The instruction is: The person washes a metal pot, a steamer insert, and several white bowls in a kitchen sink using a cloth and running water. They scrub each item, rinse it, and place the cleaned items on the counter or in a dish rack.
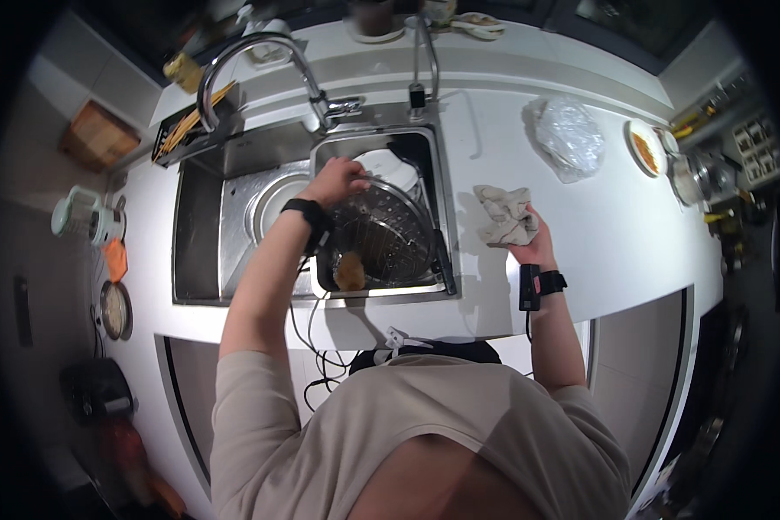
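Note:
My left hand (pixel 339 182) grips the upper rim of a round pan lid (pixel 390 237), which looks like wet glass with a metal rim. It is tilted within the right basin of the steel sink (pixel 195 240). My right hand (pixel 534 244) holds a crumpled pale cloth (pixel 504 214) above the counter, right of the sink. Behind the lid is white dishware (pixel 387 167), partly covered. A tan, sponge-like piece (pixel 350 272) sits at the basin's near edge. Along its right side runs a black handle (pixel 445 263); what it belongs to is hidden.
A curved chrome faucet (pixel 250 40) arches over the left basin, where a round white dish (pixel 276 207) lies. Chopsticks (pixel 192 127) fill a rack behind it. A clear plastic bag (pixel 569 138) and a plate of food (pixel 647 148) stand on the right counter. Cables (pixel 325 367) hang before me.

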The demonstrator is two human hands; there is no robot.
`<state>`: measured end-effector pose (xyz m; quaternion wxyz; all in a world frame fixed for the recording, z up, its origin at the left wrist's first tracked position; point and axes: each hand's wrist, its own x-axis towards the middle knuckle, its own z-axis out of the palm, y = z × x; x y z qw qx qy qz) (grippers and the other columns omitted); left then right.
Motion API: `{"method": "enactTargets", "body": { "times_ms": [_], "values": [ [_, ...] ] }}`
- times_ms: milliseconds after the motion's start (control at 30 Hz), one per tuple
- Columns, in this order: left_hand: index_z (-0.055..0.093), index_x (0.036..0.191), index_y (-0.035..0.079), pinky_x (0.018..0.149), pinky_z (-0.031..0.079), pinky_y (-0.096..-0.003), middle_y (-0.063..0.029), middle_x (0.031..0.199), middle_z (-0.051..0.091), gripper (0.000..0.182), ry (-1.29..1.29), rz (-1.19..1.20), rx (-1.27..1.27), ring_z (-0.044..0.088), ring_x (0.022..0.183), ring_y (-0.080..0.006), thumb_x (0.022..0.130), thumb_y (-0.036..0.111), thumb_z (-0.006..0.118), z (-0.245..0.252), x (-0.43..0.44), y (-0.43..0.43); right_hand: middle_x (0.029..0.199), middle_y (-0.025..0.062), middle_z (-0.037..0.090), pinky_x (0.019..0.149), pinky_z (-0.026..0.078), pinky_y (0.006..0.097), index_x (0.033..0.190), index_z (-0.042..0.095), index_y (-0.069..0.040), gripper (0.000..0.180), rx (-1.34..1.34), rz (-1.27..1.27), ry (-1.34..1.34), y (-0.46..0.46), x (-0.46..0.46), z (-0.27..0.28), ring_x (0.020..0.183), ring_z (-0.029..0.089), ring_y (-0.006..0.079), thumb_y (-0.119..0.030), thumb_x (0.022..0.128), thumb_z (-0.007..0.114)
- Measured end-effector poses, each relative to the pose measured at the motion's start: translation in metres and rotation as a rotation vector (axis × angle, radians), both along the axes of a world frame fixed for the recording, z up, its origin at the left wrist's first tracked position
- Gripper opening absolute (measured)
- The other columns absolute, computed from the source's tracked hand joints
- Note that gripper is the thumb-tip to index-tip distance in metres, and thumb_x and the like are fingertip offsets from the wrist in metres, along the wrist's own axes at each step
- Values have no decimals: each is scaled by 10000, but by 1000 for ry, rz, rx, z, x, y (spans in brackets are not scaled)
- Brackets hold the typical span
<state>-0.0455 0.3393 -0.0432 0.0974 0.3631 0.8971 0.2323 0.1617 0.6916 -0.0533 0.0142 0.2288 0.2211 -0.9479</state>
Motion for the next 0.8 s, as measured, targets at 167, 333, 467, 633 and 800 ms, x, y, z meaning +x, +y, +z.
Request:
{"method": "enactTargets", "body": {
  "times_ms": [167, 333, 467, 633, 800],
  "values": [
    [543, 870, 48, 743, 420, -257, -3, 796, 554, 204, -434, -23, 190, 502, 793, -97, 826, 196, 677, 36, 2, -12, 1244, 107, 516, 921, 433, 405, 1255, 458, -51, 395, -38, -35, 39, -7, 17, 7, 1115, 514, 276, -304, 964, 371],
    [528, 854, 33, 718, 414, -238, 18, 761, 539, 179, -407, -129, 162, 474, 765, -70, 848, 162, 652, 75, 25, -25, 1220, 103, 541, 949, 429, 399, 1265, 454, -48, 408, 206, -98, 68, -6, 14, 5, 1106, 532, 267, -313, 964, 380],
    [516, 845, 37, 672, 393, -221, 33, 736, 503, 170, -434, -88, 214, 445, 723, -52, 860, 155, 637, 95, 42, -34, 1206, 110, 555, 948, 435, 396, 1258, 460, -38, 400, 197, -187, 80, -1, 7, 0, 1092, 544, 266, -299, 959, 412],
    [506, 867, 40, 640, 373, -204, 50, 751, 477, 138, -334, 5, 406, 423, 719, -30, 877, 126, 614, 113, 52, -60, 1139, 99, 585, 884, 471, 373, 1210, 499, -34, 360, 457, -147, -3, 2, 0, -12, 1025, 578, 245, -273, 951, 425],
    [521, 900, 42, 663, 383, -181, 58, 798, 491, 72, -395, 196, 700, 460, 755, -20, 896, 90, 575, 123, 62, -89, 1084, 89, 595, 831, 489, 352, 1170, 516, -9, 342, 613, -155, -26, 5, -9, -21, 977, 594, 222, -249, 948, 417]
  ]
}}
